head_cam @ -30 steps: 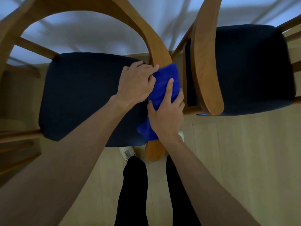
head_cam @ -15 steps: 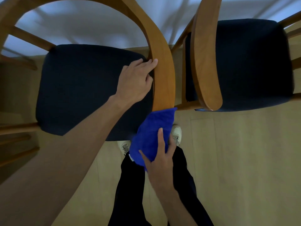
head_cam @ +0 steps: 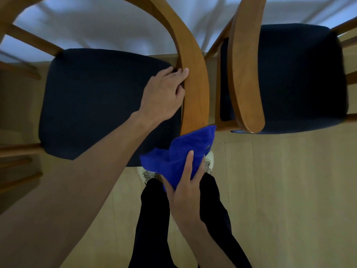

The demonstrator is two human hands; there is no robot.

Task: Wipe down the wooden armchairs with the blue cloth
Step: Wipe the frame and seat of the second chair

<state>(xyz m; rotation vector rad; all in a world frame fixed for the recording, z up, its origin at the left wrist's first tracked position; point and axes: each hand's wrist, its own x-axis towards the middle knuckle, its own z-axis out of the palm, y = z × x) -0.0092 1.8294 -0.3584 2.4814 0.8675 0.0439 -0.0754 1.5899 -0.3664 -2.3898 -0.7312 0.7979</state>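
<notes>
Two wooden armchairs with dark seat cushions stand side by side below me. The left armchair's curved arm (head_cam: 195, 78) runs down the middle of the view. My left hand (head_cam: 164, 95) grips the inner edge of that arm, over the dark seat (head_cam: 100, 101). My right hand (head_cam: 186, 192) holds the bunched blue cloth (head_cam: 179, 157) over the arm's near tip, which the cloth hides. The right armchair's arm (head_cam: 245, 74) lies bare, apart from both hands.
Light wooden floor (head_cam: 280, 190) spreads to the right and below. My dark trouser legs (head_cam: 152, 219) and a pale shoe (head_cam: 146, 174) stand close to the left chair's front. A white curtain or wall (head_cam: 96, 26) lies behind the chairs. More wooden rails (head_cam: 17, 151) sit at far left.
My right hand has slid the cloth down the left chair's arm from near my left hand to the arm's near tip. Since half a second ago the cloth has bunched up. My left hand stayed put.
</notes>
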